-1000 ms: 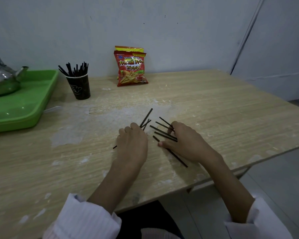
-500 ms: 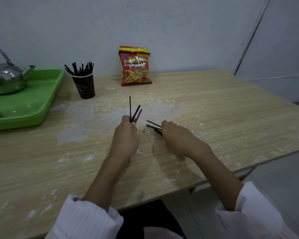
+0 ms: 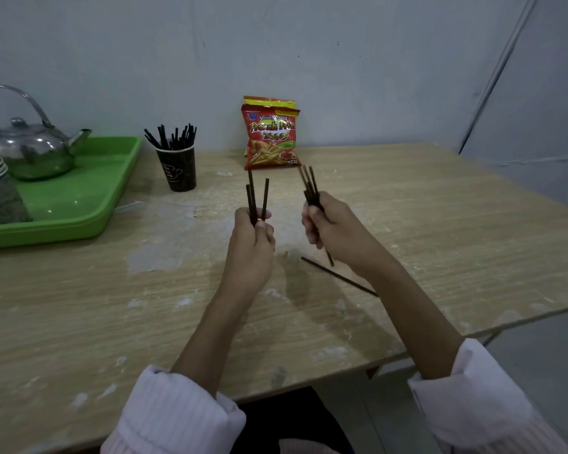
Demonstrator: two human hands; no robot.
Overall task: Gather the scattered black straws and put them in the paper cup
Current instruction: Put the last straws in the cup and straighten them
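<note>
The wooden table [image 3: 440, 224] filled the middle of the frame, its worn top scuffed with pale patches, and at the left edge sat a green tray [image 3: 79, 204] bearing a metal kettle [image 3: 33, 152]. Against the wall, upper centre, stood a red snack bag [image 3: 271, 136], and left of it the dark paper cup [image 3: 176, 170], upright and already bristling with black straws that fanned out above its rim. Just below the frame's centre, the left hand [image 3: 251, 244] was closed around the lower ends of three straws [image 3: 255, 199], which stood nearly upright and splayed slightly apart; the right hand [image 3: 333, 231] was clenched on a tighter bundle of straws [image 3: 310, 185] leaning up and to the left, with one end poking out below the fist. A single loose straw [image 3: 338, 276] lay flat on the table below the right wrist, running diagonally toward the lower right, apart from both hands. The straws were thin, straight, matte black and all of a similar length. They looked very light and fairly stiff, yet smooth enough to slide through a loose fist, so a firm hold near the middle or lower third probably suited them best; the one on the table would likely need a fingertip pinch at one end, since it lay flush against the surface.
</note>
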